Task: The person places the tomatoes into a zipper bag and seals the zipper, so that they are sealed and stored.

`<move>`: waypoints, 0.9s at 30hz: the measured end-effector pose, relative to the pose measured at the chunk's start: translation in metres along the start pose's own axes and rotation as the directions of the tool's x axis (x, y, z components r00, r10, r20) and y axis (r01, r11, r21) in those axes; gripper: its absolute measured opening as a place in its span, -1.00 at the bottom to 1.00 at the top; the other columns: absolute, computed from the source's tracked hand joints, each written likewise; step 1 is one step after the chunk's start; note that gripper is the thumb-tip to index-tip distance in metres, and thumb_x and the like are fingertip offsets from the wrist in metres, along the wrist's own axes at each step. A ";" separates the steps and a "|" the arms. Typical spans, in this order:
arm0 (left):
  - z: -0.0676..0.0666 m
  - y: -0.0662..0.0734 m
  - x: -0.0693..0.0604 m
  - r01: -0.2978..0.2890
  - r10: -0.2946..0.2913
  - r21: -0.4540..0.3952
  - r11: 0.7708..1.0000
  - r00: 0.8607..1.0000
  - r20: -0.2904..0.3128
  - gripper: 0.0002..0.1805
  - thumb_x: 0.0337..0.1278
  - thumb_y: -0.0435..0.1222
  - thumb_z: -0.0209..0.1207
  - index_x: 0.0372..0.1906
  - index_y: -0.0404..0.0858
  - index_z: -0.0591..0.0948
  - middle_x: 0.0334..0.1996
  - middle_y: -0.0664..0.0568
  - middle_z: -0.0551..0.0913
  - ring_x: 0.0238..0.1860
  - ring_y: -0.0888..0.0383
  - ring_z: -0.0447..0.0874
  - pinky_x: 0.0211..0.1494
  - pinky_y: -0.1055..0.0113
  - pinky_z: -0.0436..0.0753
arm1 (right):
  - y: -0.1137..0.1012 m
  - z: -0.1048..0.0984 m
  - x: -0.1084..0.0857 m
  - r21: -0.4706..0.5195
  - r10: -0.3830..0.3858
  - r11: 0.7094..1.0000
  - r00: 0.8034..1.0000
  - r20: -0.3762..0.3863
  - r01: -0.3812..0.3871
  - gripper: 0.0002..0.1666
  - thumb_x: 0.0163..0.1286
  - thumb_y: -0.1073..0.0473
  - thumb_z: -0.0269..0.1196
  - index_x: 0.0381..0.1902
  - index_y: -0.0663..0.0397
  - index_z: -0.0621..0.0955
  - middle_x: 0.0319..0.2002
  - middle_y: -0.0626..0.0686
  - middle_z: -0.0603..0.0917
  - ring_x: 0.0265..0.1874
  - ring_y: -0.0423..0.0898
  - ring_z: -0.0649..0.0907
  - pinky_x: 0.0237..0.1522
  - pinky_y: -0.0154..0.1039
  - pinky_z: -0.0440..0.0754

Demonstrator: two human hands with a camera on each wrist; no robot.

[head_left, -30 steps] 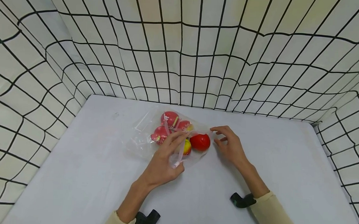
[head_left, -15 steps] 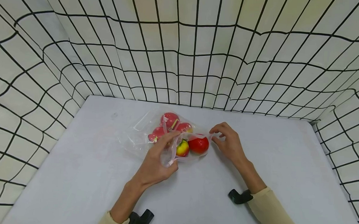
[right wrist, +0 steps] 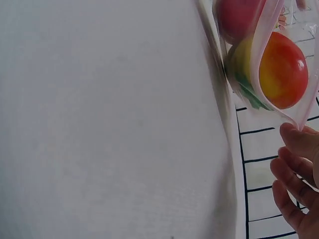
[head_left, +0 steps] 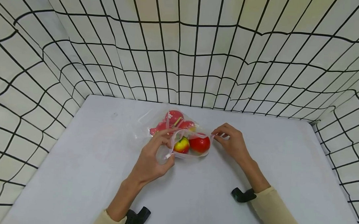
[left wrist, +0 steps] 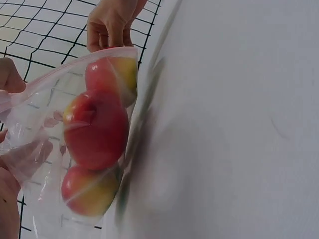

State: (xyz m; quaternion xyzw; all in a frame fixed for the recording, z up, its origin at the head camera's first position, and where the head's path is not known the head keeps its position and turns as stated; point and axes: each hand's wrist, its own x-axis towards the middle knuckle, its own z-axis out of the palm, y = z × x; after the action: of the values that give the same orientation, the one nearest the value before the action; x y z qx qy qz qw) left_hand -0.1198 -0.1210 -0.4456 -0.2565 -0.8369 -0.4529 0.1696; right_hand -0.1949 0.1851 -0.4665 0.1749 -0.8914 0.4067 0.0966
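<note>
A clear plastic zip bag (head_left: 184, 155) with a pinkish rim lies on the table, its mouth spread toward me. Inside the mouth sit a yellow-and-red fruit (head_left: 182, 145) with a green top and a round red fruit (head_left: 199, 144). Several more red fruits (head_left: 174, 117) lie deeper in the bag. My left hand (head_left: 149, 163) holds the left side of the mouth, index finger and thumb spread along the rim; its fingers are only partly visible in the left wrist view. At the right corner, my right hand (head_left: 233, 143) pinches the rim between thumb and finger (right wrist: 294, 139).
The white tabletop (head_left: 76, 174) extends around the bag. Black grid netting (head_left: 187, 53) over pale walls encloses the back and sides. A black curved piece sits at each wrist, including the left mount (head_left: 138, 216) and right mount (head_left: 243, 195).
The bag's mouth has widened, showing more of the front fruits. My left hand has shifted left, away from the right one. The right fingertips now meet the bag's corner.
</note>
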 end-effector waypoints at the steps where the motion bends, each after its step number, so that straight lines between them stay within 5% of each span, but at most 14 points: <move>1: -0.001 0.000 0.000 -0.007 0.007 0.009 1.000 1.000 -0.006 -0.57 -0.07 -0.42 0.52 -0.12 -0.18 0.56 0.38 -0.08 0.57 0.38 0.02 0.56 0.37 0.55 0.57 | 0.001 -0.001 0.000 0.004 0.009 1.000 1.000 0.002 -0.009 -0.79 0.29 0.38 0.45 -0.16 0.02 0.79 -0.21 0.02 0.75 -0.20 -0.06 0.71 -0.09 -0.08 0.81; 6: -0.008 -0.005 -0.001 -0.018 0.018 0.018 1.000 0.999 -0.039 -0.66 -0.02 -0.41 0.55 -0.15 -0.18 0.67 0.28 -0.07 0.65 0.34 0.01 0.61 0.36 0.66 0.49 | 0.005 -0.002 -0.001 0.054 0.036 0.998 0.999 0.010 -0.036 -0.79 0.29 0.37 0.46 -0.17 0.00 0.80 -0.21 0.01 0.76 -0.21 -0.09 0.70 -0.10 -0.33 0.74; 16: -0.018 -0.008 -0.007 -0.004 0.003 -0.009 1.000 0.998 -0.058 -0.74 0.03 -0.42 0.50 -0.15 -0.18 0.74 0.21 -0.06 0.71 0.29 0.03 0.66 0.34 0.63 0.53 | 0.007 -0.007 -0.003 0.040 0.080 0.996 0.996 0.032 -0.081 -0.84 0.32 0.32 0.45 -0.17 0.01 0.79 -0.20 0.03 0.77 -0.17 -0.06 0.69 -0.06 -0.14 0.77; 27: -0.027 -0.009 -0.007 0.036 -0.036 0.009 0.999 0.997 -0.063 -0.80 0.14 -0.40 0.45 -0.16 -0.17 0.70 0.16 -0.02 0.73 0.21 0.09 0.67 0.29 0.69 0.54 | 0.014 -0.021 -0.002 0.048 0.054 0.997 0.998 0.016 -0.055 -0.84 0.25 0.36 0.49 -0.25 0.04 0.78 -0.25 0.02 0.78 -0.23 -0.10 0.72 -0.15 -0.39 0.69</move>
State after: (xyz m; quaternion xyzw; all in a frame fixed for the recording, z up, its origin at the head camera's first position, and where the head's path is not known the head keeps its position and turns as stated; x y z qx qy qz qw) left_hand -0.1183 -0.1499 -0.4411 -0.2260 -0.8380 -0.4593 0.1891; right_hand -0.1979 0.2104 -0.4630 0.1557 -0.8863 0.4296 0.0748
